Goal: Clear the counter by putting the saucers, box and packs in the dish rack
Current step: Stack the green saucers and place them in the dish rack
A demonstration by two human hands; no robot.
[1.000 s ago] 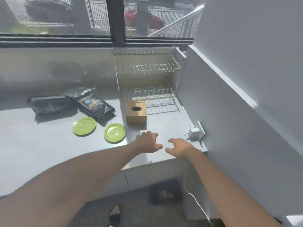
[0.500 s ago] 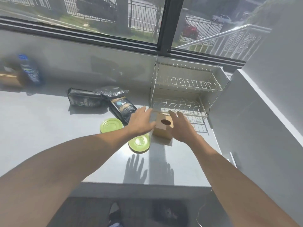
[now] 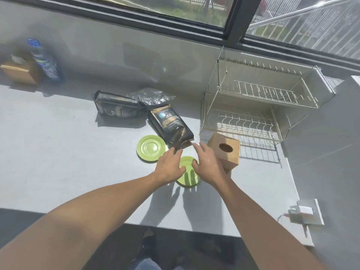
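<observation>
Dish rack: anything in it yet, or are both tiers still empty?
Empty. Both wire tiers of the dish rack show bare; the saucers, box and packs all still sit on the counter.

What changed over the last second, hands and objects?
Both hands came forward from the counter's near edge, reached the box half a second ago, and now the left hand and right hand hover over the near saucer, holding nothing. The far saucer, box, packs and dish rack are unmoved.
</observation>
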